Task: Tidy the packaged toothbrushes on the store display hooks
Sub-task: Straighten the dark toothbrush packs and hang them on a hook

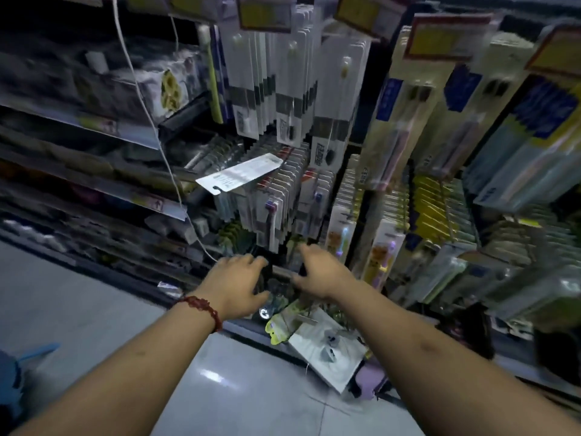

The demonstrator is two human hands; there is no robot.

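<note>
Since the packaged toothbrushes (283, 196) fill most of the frame, hanging in tight rows from upper centre to the right edge, we judge them light, stiff card-and-blister packs. Their faces look slick and the card is apt to bend or tear at the hang hole, so we would take each by its card edges near the top. Down the left side runs shelving (78, 127) of blurred goods, and the grey floor (94, 309) spreads across the lower left. One stray pack (239, 173) lies crosswise on top of a centre row, off any hook we can see. Fallen packs (323, 341) lie tilted at the display's foot, lower centre, with a yellow-green pack (278, 325) just beside them. Our left hand (234, 283) is stretched low with fingers loosely spread, holding nothing we can make out. Our right hand (317, 272), near it, points into the dark gap, and we cannot tell whether its fingers grip anything. A white cord (151, 121) dangles across the left and could snag.
</note>
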